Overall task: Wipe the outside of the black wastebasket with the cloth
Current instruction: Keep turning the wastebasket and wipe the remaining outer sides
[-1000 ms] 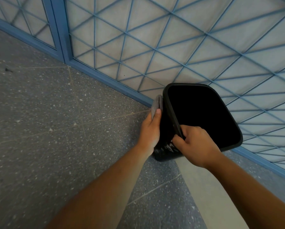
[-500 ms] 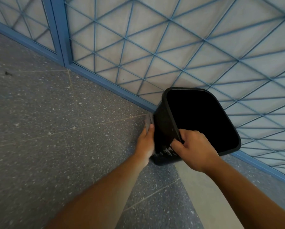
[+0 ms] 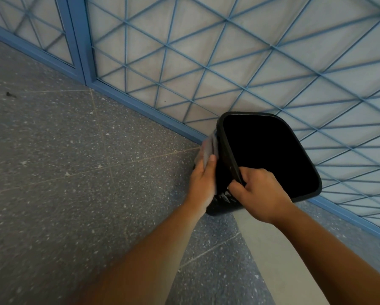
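Head view, the only one given, looks down at a black wastebasket standing on a speckled grey floor, close against a blue lattice panel that runs along the back of the scene. The basket is tipped so that its dark open mouth faces the camera. The right hand has its fingers curled over the near rim and its thumb on the outside, gripping the rim to steady the basket. The left hand lies flat against the basket's left outer wall with its fingers straight, pressing a grey cloth onto that wall; the cloth's upper part sticks out above the fingertips, just below the rim. As a judgement, the wiping is under way on the left side, with the cloth high on the wall. How much of the outside is already clean cannot be told: the black plastic shows no clear line between wiped and unwiped areas, and only faint glints appear low on the near face. The far side, the right side and the base are hidden from here, so those faces probably remain, and the basket would need turning to reach them.
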Demonstrator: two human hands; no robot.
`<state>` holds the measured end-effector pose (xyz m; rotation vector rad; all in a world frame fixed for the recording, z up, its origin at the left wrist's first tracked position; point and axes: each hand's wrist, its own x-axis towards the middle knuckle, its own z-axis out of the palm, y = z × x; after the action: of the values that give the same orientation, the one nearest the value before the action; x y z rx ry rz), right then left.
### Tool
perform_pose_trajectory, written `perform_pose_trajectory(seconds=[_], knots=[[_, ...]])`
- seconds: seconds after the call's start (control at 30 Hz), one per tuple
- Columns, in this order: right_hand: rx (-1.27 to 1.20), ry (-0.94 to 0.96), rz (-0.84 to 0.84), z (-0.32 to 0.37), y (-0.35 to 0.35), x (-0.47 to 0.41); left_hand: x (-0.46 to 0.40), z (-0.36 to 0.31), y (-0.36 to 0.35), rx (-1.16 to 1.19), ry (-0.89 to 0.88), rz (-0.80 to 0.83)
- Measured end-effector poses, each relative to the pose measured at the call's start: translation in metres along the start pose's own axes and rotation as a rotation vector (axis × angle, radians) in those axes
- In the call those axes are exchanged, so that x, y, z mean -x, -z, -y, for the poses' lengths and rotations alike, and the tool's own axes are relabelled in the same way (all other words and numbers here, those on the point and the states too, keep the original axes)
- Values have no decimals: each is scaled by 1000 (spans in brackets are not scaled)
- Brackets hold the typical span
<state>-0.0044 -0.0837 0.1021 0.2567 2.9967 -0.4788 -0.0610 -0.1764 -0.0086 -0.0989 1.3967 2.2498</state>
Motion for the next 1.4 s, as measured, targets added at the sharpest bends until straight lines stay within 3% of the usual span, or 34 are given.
perform_pose_trajectory(seconds=[0.1, 0.27, 0.4, 0.57, 0.73, 0.87, 0.97, 1.27, 1.4], knots=[[-10, -7, 3, -1, 0, 0, -12, -6, 9, -5, 57, -36], [-28, -8, 1, -3, -2, 0, -4, 2, 0, -52, -31, 8], [-20, 7, 0, -3, -2, -1, -16, 10, 20, -82, 103, 12], [-24, 14, 7, -2, -1, 0, -27, 21, 26, -73, 118, 28], [-6, 22, 8, 0, 0, -1, 2, 54, 23, -28, 342, -41], [-15, 28, 8, 0, -1, -1, 32, 77, 4, 77, 229, -14], [-14, 18, 7, -2, -1, -1, 20, 74, 14, 112, 306, -127], [17, -7, 0, 0, -1, 0, 41, 72, -3, 294, 392, -202], [17, 0, -4, 1, -1, -1, 50, 77, -8, 227, 364, -138]])
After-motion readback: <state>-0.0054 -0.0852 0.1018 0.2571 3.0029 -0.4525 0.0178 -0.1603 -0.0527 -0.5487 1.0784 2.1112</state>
